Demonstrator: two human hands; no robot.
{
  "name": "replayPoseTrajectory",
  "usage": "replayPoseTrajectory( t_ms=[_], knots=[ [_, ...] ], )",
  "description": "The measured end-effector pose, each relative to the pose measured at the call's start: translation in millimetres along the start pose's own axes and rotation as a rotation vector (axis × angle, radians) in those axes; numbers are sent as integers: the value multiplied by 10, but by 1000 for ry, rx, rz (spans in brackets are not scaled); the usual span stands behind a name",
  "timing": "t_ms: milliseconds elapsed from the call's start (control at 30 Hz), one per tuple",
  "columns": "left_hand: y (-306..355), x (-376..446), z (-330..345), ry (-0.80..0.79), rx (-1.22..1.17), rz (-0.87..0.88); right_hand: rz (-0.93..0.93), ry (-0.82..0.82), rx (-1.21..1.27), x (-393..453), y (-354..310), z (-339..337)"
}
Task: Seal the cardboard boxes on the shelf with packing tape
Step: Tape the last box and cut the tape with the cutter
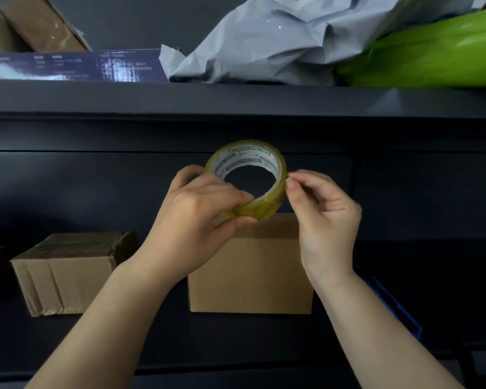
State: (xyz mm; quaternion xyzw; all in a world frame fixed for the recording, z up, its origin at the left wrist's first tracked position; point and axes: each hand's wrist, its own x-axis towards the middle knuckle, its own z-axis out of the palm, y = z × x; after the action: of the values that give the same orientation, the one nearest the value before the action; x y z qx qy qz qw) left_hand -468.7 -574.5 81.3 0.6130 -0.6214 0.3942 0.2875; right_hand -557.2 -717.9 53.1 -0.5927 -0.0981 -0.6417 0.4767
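A roll of clear yellowish packing tape (264,203) with a white core and green print is held up in front of the dark shelf. My left hand (191,217) grips its lower left rim, thumb under and fingers over. My right hand (320,214) pinches at the roll's right edge with thumb and forefinger. Below the roll, a plain cardboard box (250,276) stands on the lower shelf, its top partly hidden by my hands. A second, creased cardboard box (65,270) with tape on its top sits to the left.
The upper shelf board (236,99) carries a blue printed box (73,66), brown taped parcels (40,23), crumpled grey plastic bags (292,37) and a green object (432,54). A blue bin edge (390,304) shows at lower right.
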Motion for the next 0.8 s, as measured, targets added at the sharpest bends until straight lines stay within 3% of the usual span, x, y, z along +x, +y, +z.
replayPoseTrajectory(
  t_ms=[233, 367, 667, 800],
  knots=[
    [-18, -23, -34, -16, -49, 32, 175, -310, 55, 177, -55, -141],
    [-6, -27, -52, -15, -35, 43, 256, -386, 83, 183, -69, -163],
    [7, -67, 58, 45, 54, 14, -1, -1, -100, -99, -13, -16],
    [11, -87, 69, 36, 59, 17, -30, -10, -133, -112, 11, -61]
  ],
)
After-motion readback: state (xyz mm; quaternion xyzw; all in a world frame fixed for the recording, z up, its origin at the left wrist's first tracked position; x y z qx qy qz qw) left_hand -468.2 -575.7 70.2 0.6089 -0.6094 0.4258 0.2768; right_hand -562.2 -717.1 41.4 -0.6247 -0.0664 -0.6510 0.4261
